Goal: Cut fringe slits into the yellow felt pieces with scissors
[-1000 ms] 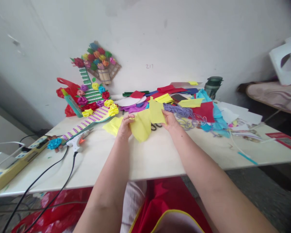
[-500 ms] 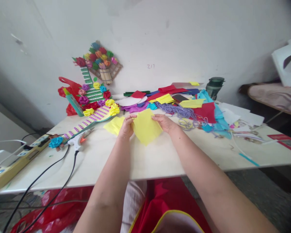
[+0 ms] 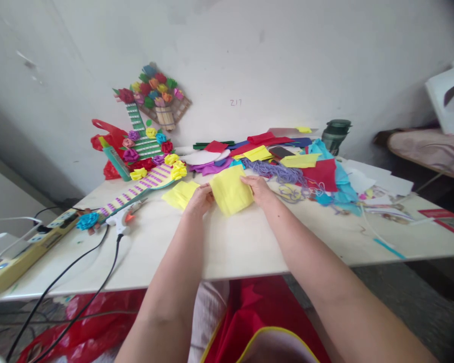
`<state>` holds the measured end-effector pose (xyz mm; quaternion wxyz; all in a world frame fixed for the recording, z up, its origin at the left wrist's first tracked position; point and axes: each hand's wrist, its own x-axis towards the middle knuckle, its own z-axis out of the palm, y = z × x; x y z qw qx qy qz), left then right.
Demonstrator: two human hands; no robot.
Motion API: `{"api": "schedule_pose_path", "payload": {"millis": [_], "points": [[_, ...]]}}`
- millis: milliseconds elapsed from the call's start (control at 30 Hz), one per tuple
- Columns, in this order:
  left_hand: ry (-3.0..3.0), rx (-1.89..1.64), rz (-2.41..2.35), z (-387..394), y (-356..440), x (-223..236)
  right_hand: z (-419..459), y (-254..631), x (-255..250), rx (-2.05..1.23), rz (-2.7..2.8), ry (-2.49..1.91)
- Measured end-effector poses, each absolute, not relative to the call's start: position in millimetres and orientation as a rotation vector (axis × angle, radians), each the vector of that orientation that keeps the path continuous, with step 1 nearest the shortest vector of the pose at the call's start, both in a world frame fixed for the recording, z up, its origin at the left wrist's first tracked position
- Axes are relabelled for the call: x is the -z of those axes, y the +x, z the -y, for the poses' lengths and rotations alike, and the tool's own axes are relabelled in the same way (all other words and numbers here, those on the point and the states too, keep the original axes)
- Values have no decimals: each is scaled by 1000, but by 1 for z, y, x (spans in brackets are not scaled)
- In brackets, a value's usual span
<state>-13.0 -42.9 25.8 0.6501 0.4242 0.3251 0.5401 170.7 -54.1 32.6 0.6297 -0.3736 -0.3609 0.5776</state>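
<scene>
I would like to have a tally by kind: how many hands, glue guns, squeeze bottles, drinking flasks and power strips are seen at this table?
Hands: 2
Glue gun: 1
Squeeze bottle: 1
Drinking flask: 1
Power strip: 1
Total: 6

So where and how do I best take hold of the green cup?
Probably by the body of the cup, just under its wide lid, coming from the right: it stands upright, and the blue cloth crowds its left.

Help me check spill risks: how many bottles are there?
2: a teal bottle at left, beside a red bag; a dark green bottle at back right. Others may be hidden.
</scene>
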Motion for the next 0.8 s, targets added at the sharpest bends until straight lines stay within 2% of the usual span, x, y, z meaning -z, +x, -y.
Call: {"api": "schedule_pose_path", "payload": {"millis": [200, 800], "points": [[953, -1313, -775, 39, -14, -21, 49, 171, -29, -1244, 738, -891], [935, -1154, -879, 41, -10, -30, 43, 170, -21, -1084, 782, -1032]]}}
